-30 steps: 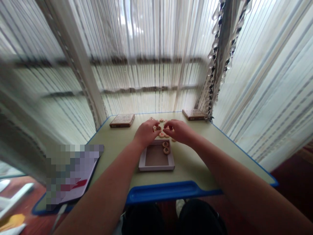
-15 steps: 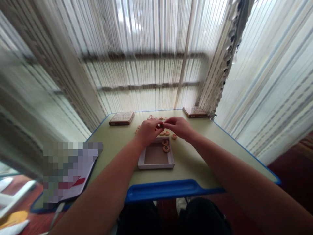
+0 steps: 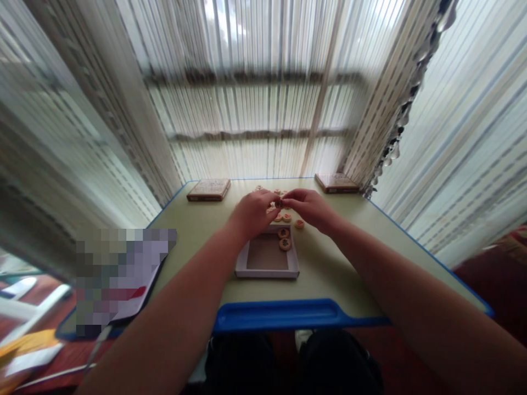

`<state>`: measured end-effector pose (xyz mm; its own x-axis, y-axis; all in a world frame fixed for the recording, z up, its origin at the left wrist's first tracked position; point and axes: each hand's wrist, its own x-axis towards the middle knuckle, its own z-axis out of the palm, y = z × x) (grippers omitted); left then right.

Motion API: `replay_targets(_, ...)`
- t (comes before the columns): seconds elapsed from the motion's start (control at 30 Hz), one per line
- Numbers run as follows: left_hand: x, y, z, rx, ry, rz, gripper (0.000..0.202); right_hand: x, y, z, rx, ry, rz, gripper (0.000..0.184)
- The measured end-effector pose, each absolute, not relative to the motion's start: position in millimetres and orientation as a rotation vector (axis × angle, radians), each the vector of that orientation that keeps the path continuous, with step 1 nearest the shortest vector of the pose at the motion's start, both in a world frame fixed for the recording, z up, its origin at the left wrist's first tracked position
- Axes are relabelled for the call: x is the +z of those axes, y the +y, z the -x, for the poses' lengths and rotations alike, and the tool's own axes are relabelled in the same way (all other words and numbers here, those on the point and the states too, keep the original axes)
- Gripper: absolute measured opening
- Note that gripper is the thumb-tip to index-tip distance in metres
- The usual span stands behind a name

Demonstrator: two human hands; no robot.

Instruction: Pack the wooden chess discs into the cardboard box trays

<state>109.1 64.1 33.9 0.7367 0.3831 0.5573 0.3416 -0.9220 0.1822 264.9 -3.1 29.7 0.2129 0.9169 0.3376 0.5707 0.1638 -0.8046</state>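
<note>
Both hands meet above a scatter of round wooden game pieces [image 3: 300,224] on a pale green table [image 3: 197,236]. My left hand [image 3: 252,213] and my right hand [image 3: 309,207] pinch together on one dark-marked round piece [image 3: 279,203] held between their fingertips. Just in front of the hands lies a shallow white box [image 3: 267,258] with a brown floor. Two round pieces [image 3: 284,238] rest in its far right corner. Further pieces lie behind the hands, partly hidden.
Two flat brown boxes sit at the table's far edge, one at the left [image 3: 208,189] and one at the right [image 3: 336,182]. A blue tray lip [image 3: 284,314] runs along the near edge. Papers [image 3: 123,274] lie at the near left. Striped curtains surround the table.
Both hands have lifted slightly off the loose pieces and closed in on one piece between the fingertips. The view has shifted a little; the box and its two pieces stay put.
</note>
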Motion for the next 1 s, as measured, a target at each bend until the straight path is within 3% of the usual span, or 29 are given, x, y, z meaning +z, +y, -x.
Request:
replay_targets(0.43, 38, 67, -101, 0.642, 0.619, -2.733, 0.02, 29, -6, -281, 0.684, -1.405, 1.441, 0.039)
replay_targets(1.0, 36, 59, -98, 0.31, 0.516, -2.689, 0.028, 18, 0, -282, 0.633, -1.531, 1.437, 0.033)
